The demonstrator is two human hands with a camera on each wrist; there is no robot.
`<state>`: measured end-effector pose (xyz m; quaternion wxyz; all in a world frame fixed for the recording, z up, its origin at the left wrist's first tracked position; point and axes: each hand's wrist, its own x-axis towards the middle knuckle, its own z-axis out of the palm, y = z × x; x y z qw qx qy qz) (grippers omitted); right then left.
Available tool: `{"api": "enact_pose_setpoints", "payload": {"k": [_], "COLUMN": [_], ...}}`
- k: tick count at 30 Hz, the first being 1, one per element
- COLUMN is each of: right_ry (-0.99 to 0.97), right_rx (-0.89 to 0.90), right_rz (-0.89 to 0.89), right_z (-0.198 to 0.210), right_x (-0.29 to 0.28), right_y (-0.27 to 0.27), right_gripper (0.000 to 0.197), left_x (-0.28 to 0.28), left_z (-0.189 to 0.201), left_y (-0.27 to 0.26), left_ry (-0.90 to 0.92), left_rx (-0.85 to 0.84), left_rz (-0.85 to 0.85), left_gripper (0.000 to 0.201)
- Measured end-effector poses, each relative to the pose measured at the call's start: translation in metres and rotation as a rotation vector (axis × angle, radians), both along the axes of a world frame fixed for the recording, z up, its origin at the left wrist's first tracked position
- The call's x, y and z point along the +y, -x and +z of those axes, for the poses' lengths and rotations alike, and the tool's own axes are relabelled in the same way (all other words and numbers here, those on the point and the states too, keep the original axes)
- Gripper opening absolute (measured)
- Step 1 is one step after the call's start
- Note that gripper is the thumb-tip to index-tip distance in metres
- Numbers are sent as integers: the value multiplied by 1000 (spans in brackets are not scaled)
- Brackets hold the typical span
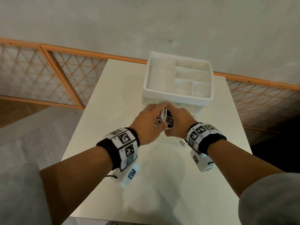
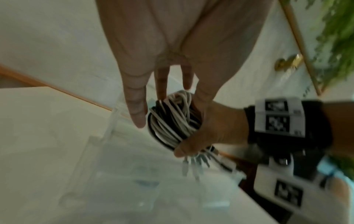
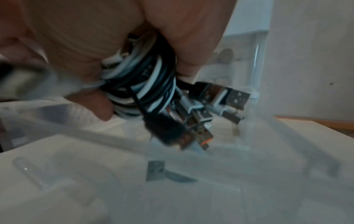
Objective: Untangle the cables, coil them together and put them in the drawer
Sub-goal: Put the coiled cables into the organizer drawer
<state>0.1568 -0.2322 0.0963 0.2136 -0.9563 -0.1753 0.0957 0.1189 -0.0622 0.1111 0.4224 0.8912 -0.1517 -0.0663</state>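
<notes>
A coil of black and white cables (image 1: 165,118) hangs above the white table (image 1: 113,98), just in front of the drawer unit (image 1: 190,108). My right hand (image 1: 177,120) grips the coil (image 3: 142,78) in its curled fingers and thumb. Several USB plugs (image 3: 220,100) dangle from the bundle. My left hand (image 1: 151,120) is at the coil's left side. Its fingers (image 2: 137,109) are straight, and the tips touch the coil (image 2: 172,121). The translucent plastic drawer unit (image 3: 210,174) lies blurred right below the plugs.
A white tray (image 1: 177,95) divided into compartments sits on top of the drawer unit at the table's far end. Behind it runs a wall with an orange rail (image 1: 90,53). Lattice panels (image 1: 40,73) stand to the left and right of the table.
</notes>
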Motion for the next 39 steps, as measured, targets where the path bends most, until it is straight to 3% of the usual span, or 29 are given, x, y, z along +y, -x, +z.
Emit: {"api": "enact_pose_setpoints", "payload": {"k": [3, 10, 16, 20, 24, 27, 32, 36, 39], "right_ry": [-53, -22, 57, 199, 108, -69, -66, 99, 42], "right_rx": [85, 182, 41, 59, 155, 176, 51, 7, -84], "right_rz": [-16, -106, -84, 4, -36, -188, -145, -119, -108], "right_z": [-9, -18, 13, 3, -9, -3, -20, -40, -44], "right_x": [-1, -18, -27, -24, -41, -54, -36, -26, -31], "right_y": [0, 9, 39, 68, 61, 44, 42, 42, 35], "right_gripper": [89, 95, 71, 51, 32, 17, 52, 37, 27], "left_x": [-5, -21, -37, -46, -48, -52, -63, -57, -42], "left_z": [-19, -45, -48, -47, -44, -42, -38, -36, -37], "left_y": [0, -5, -13, -11, -11, -12, -12, -16, -23], "left_ry": [-168, -389, -612, -724, -697, -700, -725, -640, -502], "left_rx": [71, 188, 213, 212, 206, 224, 272, 319, 305], "left_rz": [-116, -23, -16, 3, 16, 40, 115, 63, -41], "left_gripper": [86, 79, 88, 92, 79, 78, 81, 82, 73]}}
